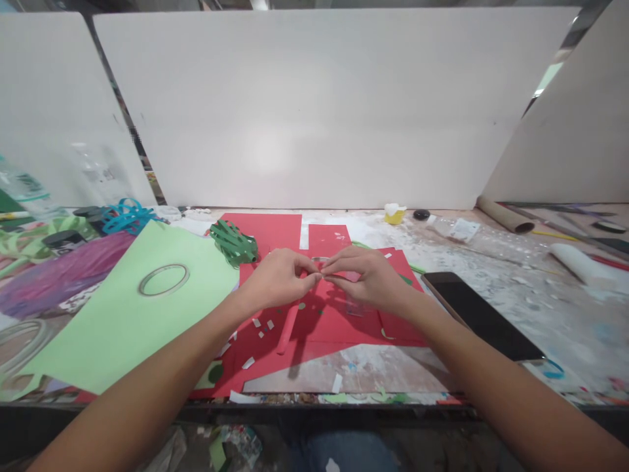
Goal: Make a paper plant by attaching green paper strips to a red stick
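Thin red paper strip slanted below left hand. Left hand and right hand pinched, tips together, over flat red paper sheets; bit between too small to tell. Seemed fiddly fingertip step; next move likely needed steady pinch. Farther, left: curly dark-green paper bunch.

soft glare whitens the panel, faint shadows darken the red paper, and fine detail blurs.
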A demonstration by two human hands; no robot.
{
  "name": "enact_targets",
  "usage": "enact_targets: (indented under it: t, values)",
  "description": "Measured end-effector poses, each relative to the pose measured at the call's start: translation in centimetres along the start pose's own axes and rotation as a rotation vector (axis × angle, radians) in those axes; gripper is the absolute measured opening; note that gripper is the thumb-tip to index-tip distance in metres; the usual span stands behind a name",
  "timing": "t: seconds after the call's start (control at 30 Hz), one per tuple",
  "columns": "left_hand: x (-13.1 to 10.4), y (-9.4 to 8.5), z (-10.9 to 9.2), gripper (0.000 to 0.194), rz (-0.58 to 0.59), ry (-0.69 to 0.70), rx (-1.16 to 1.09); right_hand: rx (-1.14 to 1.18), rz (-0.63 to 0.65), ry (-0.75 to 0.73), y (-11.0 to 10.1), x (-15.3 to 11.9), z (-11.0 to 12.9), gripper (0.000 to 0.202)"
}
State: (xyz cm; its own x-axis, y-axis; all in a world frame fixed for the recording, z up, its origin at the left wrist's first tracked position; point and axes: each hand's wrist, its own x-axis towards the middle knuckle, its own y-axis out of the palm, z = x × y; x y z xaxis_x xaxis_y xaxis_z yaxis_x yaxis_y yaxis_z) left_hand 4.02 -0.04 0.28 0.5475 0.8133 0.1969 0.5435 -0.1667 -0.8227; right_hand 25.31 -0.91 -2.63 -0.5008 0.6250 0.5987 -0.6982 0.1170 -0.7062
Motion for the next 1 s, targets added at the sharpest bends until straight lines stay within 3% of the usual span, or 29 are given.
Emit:
enact_targets:
  t: [0.27, 0.53, 0.63, 0.8, 1.0]
  values:
    - [0.1, 0.2, 0.2, 0.029, -0.013, -0.011, -0.035, -0.076, -0.023, -0.055, 0.2, -0.1, 0.1, 0.03]
    - [0.2, 0.0, 0.0, 0.033, -0.032, -0.062, -0.169, -0.165, -0.298, -0.092, 0.6, 0.0, 0.9, 0.015]
    - [0.1, 0.0, -0.2, 0.031, -0.034, -0.073, -0.236, -0.096, -0.351, 0.065, 0.5, 0.4, 1.5, 0.01]
    - [-0.1, -0.4, -0.7, 0.036, 0.01, -0.021, -0.244, 0.152, -0.332, 0.418, 0.4, 0.6, 1.5, 0.013]
    - [-0.2, -0.8, -0.5, 0.03, 0.043, -0.002, -0.13, 0.171, -0.242, 0.444, -0.6, 0.8, 1.4, 0.013]
